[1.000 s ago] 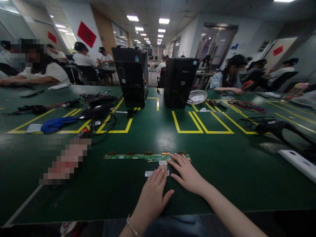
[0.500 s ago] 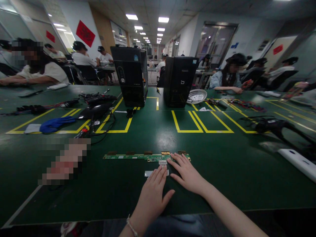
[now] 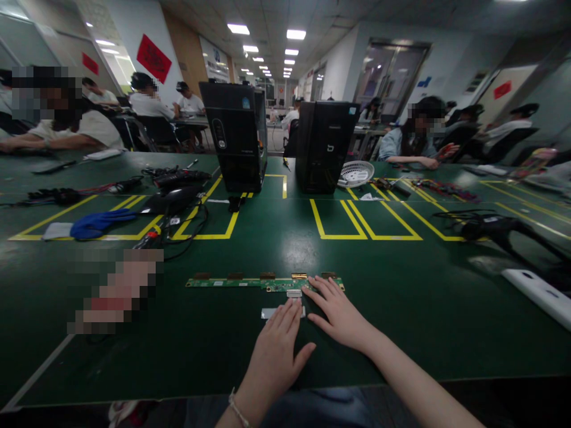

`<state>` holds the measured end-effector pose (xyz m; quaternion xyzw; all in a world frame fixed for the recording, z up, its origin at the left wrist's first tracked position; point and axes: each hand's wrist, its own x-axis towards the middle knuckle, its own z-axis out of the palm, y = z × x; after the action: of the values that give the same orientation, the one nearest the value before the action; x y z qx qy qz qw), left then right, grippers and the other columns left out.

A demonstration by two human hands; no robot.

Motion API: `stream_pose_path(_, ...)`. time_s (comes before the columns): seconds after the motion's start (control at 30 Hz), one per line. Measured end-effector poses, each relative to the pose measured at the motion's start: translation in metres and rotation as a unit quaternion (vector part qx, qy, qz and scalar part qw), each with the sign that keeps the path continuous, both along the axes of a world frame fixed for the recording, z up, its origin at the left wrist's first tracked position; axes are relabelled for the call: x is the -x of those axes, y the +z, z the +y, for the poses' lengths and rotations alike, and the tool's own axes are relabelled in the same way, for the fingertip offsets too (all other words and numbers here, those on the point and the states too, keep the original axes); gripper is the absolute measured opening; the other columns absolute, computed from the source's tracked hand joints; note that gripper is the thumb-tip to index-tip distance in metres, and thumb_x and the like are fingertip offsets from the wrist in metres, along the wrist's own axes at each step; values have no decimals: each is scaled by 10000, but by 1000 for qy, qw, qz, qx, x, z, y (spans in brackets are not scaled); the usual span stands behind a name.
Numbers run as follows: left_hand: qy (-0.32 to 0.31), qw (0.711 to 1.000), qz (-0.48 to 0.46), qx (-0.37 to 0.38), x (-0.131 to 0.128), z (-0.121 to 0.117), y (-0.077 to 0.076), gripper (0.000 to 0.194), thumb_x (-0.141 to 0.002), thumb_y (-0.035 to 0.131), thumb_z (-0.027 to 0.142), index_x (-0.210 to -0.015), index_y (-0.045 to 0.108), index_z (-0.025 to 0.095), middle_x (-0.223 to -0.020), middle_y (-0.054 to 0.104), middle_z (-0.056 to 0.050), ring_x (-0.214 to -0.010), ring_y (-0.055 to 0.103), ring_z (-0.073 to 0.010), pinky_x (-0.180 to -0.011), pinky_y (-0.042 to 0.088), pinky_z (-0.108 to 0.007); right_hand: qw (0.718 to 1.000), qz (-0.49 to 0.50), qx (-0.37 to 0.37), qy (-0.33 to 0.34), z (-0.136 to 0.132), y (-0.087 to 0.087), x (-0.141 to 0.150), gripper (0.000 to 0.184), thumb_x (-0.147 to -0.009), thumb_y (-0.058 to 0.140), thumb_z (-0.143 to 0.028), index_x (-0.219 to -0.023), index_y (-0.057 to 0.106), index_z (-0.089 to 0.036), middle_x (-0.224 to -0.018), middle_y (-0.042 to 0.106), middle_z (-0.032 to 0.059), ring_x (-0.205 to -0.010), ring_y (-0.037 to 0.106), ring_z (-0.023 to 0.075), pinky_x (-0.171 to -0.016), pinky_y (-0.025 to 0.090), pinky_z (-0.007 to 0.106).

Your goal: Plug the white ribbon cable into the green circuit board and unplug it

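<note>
A long, narrow green circuit board (image 3: 232, 283) lies across the green table in front of me, with several copper-coloured tabs along its far edge. My right hand (image 3: 336, 309) rests its outstretched fingertips on the board's right part, thumb apart. Nearer to me, my left hand (image 3: 279, 342) lies flat with its fingers together and its thumb spread. Its fingertips cover part of a thin silvery strip (image 3: 268, 313) just below the board. A pale connector (image 3: 294, 293) on the board's near edge shows beyond those fingertips. Neither hand is closed round anything.
Two black computer towers (image 3: 234, 142) stand further back, beside a white plastic basket (image 3: 355, 173). To the left lie a blue glove (image 3: 100, 223), black cables and a blurred-out object. A white case (image 3: 542, 297) and black parts lie right. Other people sit around.
Both hands, the board and the strip stay in place. Only the camera view and a person at the left have shifted very slightly.
</note>
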<state>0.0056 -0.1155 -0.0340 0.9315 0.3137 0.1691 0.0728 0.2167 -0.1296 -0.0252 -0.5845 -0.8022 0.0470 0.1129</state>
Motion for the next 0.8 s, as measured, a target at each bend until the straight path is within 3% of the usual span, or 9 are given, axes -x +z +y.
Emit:
stream_pose_path(0.47, 0, 1000, -15, 17, 1, 2, 0, 589, -961, 435, 473, -1404, 409, 86, -1444, 458, -165, -1347, 405, -288, -1079, 393, -482, 1000, 5, 17, 1, 0, 3, 0, 556, -938, 457, -443, -1452, 390, -242, -1519, 335, 94, -1417, 236, 261, -1153, 198, 536)
stream_pose_path(0.8, -61, 996, 19, 56, 13, 21, 11, 494, -986, 421, 383, -1416, 416, 141, -1467, 441, -108, -1357, 395, -229, -1102, 367, -432, 1000, 17, 10, 12, 0, 3, -3, 573, -922, 488, -452, -1451, 391, -252, -1512, 347, 86, -1407, 254, 258, -1154, 201, 524)
